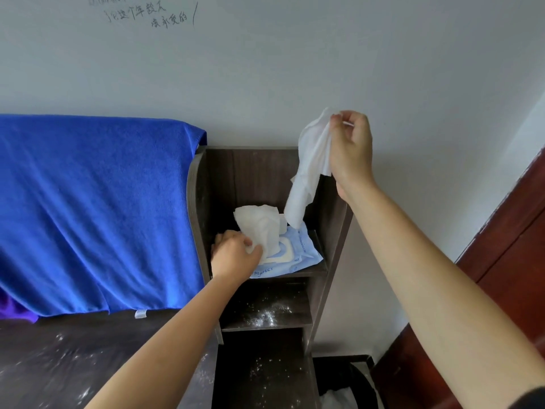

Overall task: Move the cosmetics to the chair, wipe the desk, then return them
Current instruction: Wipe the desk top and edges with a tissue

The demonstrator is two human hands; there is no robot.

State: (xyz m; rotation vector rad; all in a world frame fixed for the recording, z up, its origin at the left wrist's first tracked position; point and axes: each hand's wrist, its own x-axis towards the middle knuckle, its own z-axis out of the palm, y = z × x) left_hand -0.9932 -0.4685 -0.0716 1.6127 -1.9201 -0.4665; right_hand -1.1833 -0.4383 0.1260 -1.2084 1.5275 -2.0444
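Presently the dark desk [88, 355], still powder-flecked along its front edge, carries no cosmetics in view; removal to the chair appears done, though chair and cosmetics lie out of frame. Wiping is judged not yet begun. A blue towel [88, 202] drapes the desk's rear. On the shelf unit [330, 246] top ledge, the left hand [236, 255] pins the wipe pack [298, 252], fingers closed on a protruding sheet. The right hand [351, 149] pinches a drawn wipe [309, 172], held aloft
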